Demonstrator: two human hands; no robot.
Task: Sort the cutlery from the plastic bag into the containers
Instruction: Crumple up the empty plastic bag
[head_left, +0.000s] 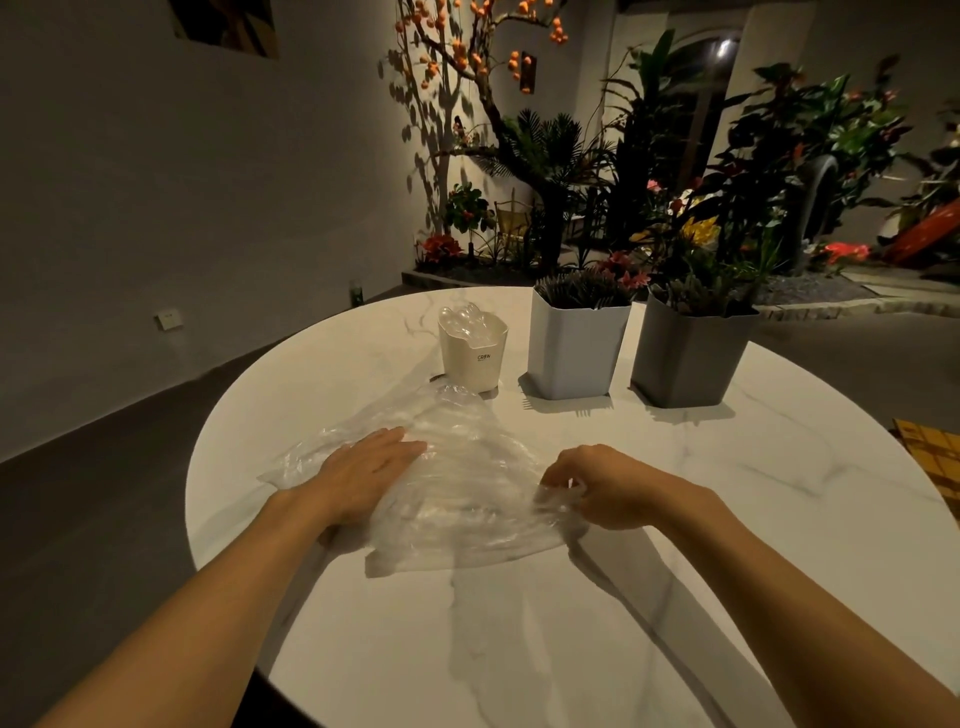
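Note:
A clear plastic bag (457, 483) lies flat on the round white marble table (571, 623); clear plastic cutlery shows faintly through it. My left hand (369, 467) rests flat on the bag's left part, fingers straight. My right hand (597, 486) pinches the bag's crumpled right edge with curled fingers. Behind the bag stands a cream container (472, 351) with clear plastic spoons (462, 317) upright in it. To its right stand a pale blue-white container (574, 345) and a dark grey container (685, 358), each with dark items sticking up inside.
A yellow patterned object (935, 457) lies at the table's right edge. Beyond the table are potted plants and an orange-fruited tree (519, 130) against the wall. The dark floor lies to the left.

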